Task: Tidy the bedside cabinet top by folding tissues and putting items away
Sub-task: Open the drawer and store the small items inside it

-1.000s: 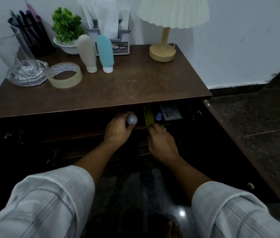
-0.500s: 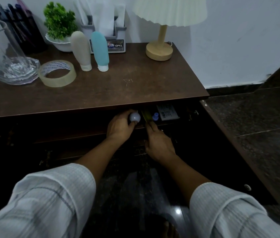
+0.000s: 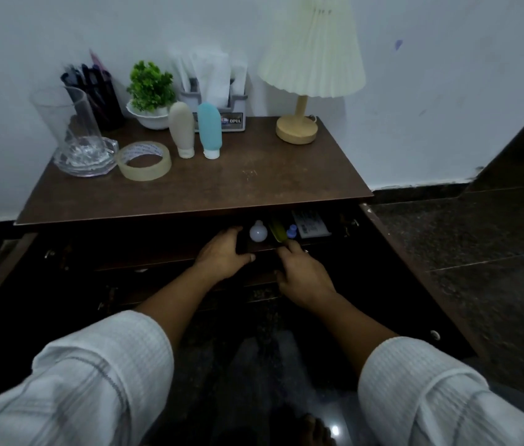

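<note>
Dark wooden drawer (image 3: 157, 263), pulled open below the cabinet top (image 3: 190, 185). The left hand (image 3: 222, 255) gripped its front edge, fingers hooked inside. At 1 o'clock lay a white bulb (image 3: 258, 232), a yellow-green object (image 3: 278, 231), a blue cap (image 3: 292, 233) and a labelled packet (image 3: 310, 224). The right hand (image 3: 302, 275) clasped the same edge.

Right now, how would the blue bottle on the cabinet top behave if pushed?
The blue bottle stands on its narrow white cap, so a push would probably tip it. Looks matte and soft: likely squashy, grippy.

Tape roll (image 3: 144, 161) on cabinet top (image 3: 254, 181), left of two bottles (image 3: 195, 130)
</note>
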`<action>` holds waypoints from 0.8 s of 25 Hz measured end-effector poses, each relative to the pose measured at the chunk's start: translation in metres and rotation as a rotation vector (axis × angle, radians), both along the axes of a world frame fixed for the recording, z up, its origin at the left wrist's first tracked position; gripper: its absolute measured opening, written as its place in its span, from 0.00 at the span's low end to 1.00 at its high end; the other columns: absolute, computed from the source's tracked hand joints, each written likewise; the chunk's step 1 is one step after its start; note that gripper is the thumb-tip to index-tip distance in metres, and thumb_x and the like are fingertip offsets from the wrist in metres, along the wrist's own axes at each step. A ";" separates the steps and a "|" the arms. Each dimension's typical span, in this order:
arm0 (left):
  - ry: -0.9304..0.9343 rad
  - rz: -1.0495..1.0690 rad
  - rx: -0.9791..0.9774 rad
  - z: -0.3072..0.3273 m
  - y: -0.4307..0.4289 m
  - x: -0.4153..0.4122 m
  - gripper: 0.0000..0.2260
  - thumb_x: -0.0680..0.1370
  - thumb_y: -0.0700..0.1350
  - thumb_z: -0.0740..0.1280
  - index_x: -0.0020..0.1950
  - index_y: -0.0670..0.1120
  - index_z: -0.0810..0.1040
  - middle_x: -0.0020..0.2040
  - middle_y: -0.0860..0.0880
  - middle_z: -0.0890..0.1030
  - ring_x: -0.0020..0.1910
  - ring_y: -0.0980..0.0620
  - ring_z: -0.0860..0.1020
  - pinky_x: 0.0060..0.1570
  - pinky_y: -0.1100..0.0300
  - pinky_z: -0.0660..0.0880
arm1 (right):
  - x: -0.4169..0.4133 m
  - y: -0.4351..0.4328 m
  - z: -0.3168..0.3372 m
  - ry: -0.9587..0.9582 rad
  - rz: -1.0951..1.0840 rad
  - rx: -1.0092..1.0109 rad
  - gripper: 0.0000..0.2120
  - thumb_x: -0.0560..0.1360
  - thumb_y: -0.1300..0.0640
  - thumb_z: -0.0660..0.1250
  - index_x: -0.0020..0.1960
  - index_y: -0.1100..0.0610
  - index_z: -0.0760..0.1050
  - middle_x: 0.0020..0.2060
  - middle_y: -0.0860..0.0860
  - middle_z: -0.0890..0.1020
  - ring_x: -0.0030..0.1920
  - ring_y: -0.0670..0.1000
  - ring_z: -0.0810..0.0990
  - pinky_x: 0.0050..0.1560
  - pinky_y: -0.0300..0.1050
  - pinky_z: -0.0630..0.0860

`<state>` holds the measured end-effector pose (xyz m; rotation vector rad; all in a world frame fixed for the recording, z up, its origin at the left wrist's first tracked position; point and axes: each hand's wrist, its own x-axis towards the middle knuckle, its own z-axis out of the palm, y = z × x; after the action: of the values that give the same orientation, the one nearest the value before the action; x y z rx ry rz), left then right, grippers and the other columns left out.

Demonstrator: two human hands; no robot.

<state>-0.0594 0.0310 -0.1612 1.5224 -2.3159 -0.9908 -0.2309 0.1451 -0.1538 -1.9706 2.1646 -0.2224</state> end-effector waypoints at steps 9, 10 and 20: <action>0.020 -0.140 -0.046 0.120 0.035 0.077 0.08 0.75 0.54 0.74 0.51 0.53 0.84 0.48 0.55 0.84 0.47 0.57 0.81 0.55 0.54 0.80 | 0.045 0.010 0.096 0.018 0.126 -0.236 0.09 0.79 0.51 0.64 0.57 0.53 0.75 0.52 0.51 0.77 0.49 0.56 0.79 0.46 0.53 0.78; 0.041 -0.116 -0.082 0.131 0.034 0.085 0.07 0.75 0.53 0.74 0.50 0.53 0.84 0.46 0.55 0.84 0.47 0.57 0.82 0.54 0.53 0.80 | 0.049 0.006 0.107 0.025 0.139 -0.253 0.09 0.79 0.51 0.64 0.56 0.53 0.76 0.51 0.51 0.78 0.48 0.55 0.79 0.45 0.53 0.78; 0.330 0.276 -0.414 0.148 -0.027 0.099 0.10 0.76 0.51 0.72 0.56 0.53 0.81 0.53 0.53 0.83 0.51 0.52 0.80 0.52 0.51 0.79 | 0.068 -0.094 0.151 -0.427 -0.111 -0.358 0.17 0.76 0.51 0.72 0.62 0.55 0.77 0.57 0.51 0.81 0.56 0.49 0.79 0.54 0.46 0.77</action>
<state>0.0391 0.0037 -0.0137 1.3424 -1.8723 -0.5916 -0.1627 0.0513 -0.0023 -1.7514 2.0490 -1.0101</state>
